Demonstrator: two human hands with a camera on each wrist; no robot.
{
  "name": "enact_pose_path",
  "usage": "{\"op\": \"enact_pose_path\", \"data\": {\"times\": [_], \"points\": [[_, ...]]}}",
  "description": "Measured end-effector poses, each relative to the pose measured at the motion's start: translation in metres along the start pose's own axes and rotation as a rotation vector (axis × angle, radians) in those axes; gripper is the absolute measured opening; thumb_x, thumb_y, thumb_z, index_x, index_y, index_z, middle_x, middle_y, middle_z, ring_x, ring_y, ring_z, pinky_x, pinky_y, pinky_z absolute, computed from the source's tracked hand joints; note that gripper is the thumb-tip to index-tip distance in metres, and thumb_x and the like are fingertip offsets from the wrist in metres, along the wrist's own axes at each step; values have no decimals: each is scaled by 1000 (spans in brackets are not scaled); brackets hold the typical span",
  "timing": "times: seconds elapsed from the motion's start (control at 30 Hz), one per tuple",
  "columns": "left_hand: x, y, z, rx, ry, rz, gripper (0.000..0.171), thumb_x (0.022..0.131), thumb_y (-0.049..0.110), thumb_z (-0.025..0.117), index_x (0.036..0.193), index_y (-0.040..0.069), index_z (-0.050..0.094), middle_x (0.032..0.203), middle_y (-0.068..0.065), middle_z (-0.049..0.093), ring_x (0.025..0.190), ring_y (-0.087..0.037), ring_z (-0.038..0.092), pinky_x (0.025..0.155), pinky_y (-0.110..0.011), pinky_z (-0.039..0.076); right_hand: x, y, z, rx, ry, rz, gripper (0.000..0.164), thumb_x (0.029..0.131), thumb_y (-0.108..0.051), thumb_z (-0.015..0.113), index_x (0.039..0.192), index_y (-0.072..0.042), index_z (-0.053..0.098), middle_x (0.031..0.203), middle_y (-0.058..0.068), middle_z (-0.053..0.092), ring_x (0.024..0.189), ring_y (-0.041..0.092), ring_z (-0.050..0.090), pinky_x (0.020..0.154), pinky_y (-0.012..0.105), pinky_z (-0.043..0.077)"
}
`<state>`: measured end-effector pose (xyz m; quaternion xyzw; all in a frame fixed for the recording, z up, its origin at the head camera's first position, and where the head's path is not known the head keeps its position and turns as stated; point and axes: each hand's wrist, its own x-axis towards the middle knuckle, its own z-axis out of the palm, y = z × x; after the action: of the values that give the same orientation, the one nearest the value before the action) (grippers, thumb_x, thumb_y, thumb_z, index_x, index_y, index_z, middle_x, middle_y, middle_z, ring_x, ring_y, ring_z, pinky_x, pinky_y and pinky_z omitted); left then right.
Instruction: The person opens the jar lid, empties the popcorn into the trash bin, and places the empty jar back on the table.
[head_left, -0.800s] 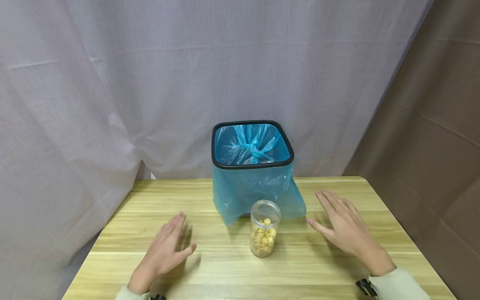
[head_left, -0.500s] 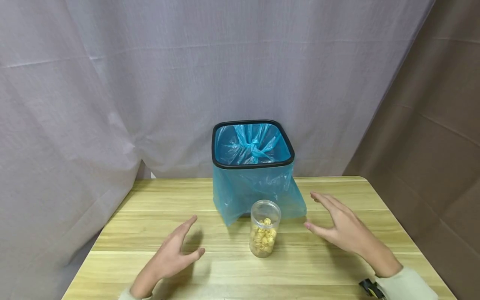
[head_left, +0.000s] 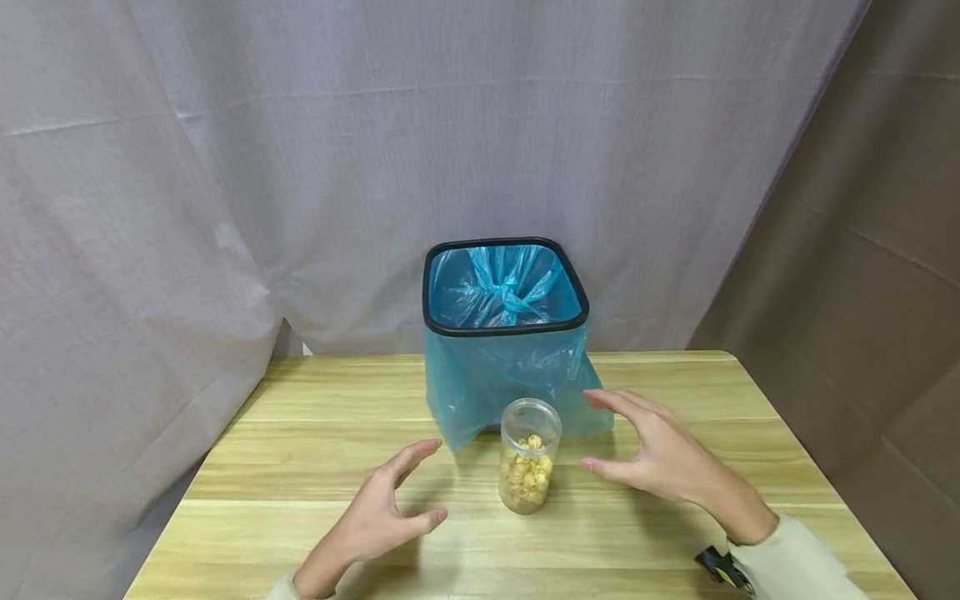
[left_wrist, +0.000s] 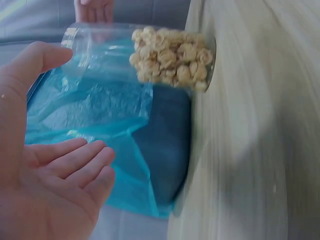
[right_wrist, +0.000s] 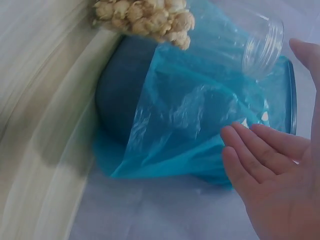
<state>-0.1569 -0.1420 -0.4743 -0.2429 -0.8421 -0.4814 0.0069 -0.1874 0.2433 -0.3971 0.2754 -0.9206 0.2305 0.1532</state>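
Note:
A clear plastic jar (head_left: 529, 467), lidless and partly filled with popcorn (left_wrist: 172, 57), stands upright on the wooden table. To its left is my left hand (head_left: 380, 508), thumb and fingers spread apart with nothing between them. On the other side my right hand (head_left: 660, 450) is likewise spread, its fingertips a short gap from the jar. Both wrist views show the palms facing the jar with relaxed fingers. Right behind the jar stands a trash bin lined with a blue bag (head_left: 502, 375), its black rim (head_left: 506, 331) holding the bag in place.
The bag's loose edge hangs down around the bin onto the table (head_left: 322, 417). A grey curtain (head_left: 337, 167) hangs behind the table, and a brown cloth (head_left: 862, 292) lines the right side.
Both hands have moved inward toward the jar, the left rightward and the right leftward, with fingers bending slightly. The jar and bin have stayed in place.

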Motion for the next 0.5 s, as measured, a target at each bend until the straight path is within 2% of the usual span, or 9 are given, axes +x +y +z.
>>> {"op": "enact_pose_path", "data": {"times": [0.17, 0.3, 0.4, 0.5], "points": [[12, 3, 14, -51, -51, 43, 80, 80, 35, 77, 146, 16, 37, 151, 0, 43, 141, -26, 40, 112, -54, 35, 6, -9, 4, 58, -23, 2, 81, 72, -57, 77, 138, -18, 51, 137, -7, 57, 123, 18, 57, 99, 47, 50], [21, 4, 25, -67, -76, 76, 80, 80, 34, 77, 147, 19, 35, 151, 3, 42, 140, -28, 40, 112, -53, 36, 10, -14, 9, 96, -43, 7, 82, 71, -58, 77, 139, -20, 50, 137, -7, 56, 125, 19, 55, 101, 48, 49], [26, 4, 33, -84, -83, 67, 81, 79, 35, 78, 147, 25, 35, 151, 6, 41, 141, -24, 40, 113, -51, 35, 13, -18, 12, 112, -56, 11, 83, 71, -60, 76, 139, -22, 50, 138, -9, 56, 126, 18, 55, 101, 49, 49], [33, 5, 42, -98, -85, 72, 82, 79, 36, 78, 147, 23, 34, 152, 2, 41, 141, -22, 41, 113, -53, 36, 17, -21, 15, 124, -63, 12, 84, 70, -64, 75, 139, -23, 49, 137, -10, 55, 127, 16, 54, 102, 48, 48]]}}
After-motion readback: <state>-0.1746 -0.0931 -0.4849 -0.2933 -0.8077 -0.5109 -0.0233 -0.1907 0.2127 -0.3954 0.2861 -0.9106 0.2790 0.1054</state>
